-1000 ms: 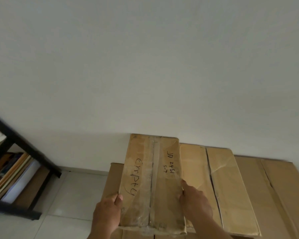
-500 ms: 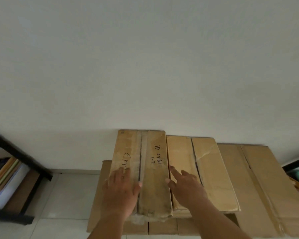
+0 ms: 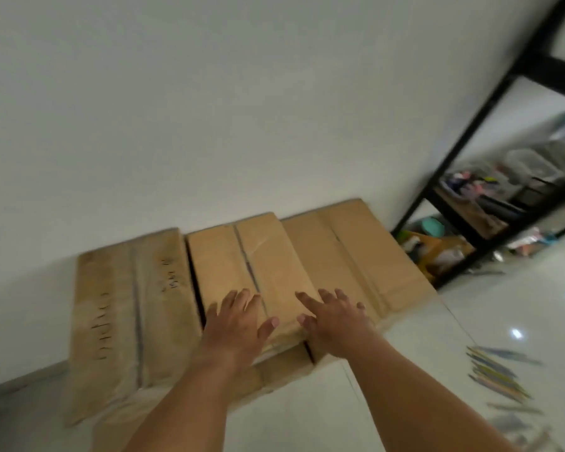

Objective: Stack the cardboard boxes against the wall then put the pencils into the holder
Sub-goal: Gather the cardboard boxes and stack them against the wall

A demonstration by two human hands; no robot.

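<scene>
Brown cardboard boxes lie stacked against the white wall. The left top box (image 3: 128, 308) carries handwriting and a tape seam. Beside it sits the middle top box (image 3: 242, 265), and a lower, wider box (image 3: 366, 256) is to the right. My left hand (image 3: 238, 324) rests flat with fingers spread on the near end of the middle box. Over that box's right near corner my right hand (image 3: 335, 318) is spread, empty. Several coloured pencils (image 3: 496, 373) lie loose on the white floor at the right. No holder is in view.
A black metal shelf rack (image 3: 470, 177) stands at the right against the wall, its shelves holding plastic containers and coloured items. Glossy white floor tiles (image 3: 470, 305) run along the right and front of the boxes.
My view has swung right and tilted, bringing the right rack and the pencils into sight. My left hand left the handwritten box and now lies on the middle box; my right hand stays nearby.
</scene>
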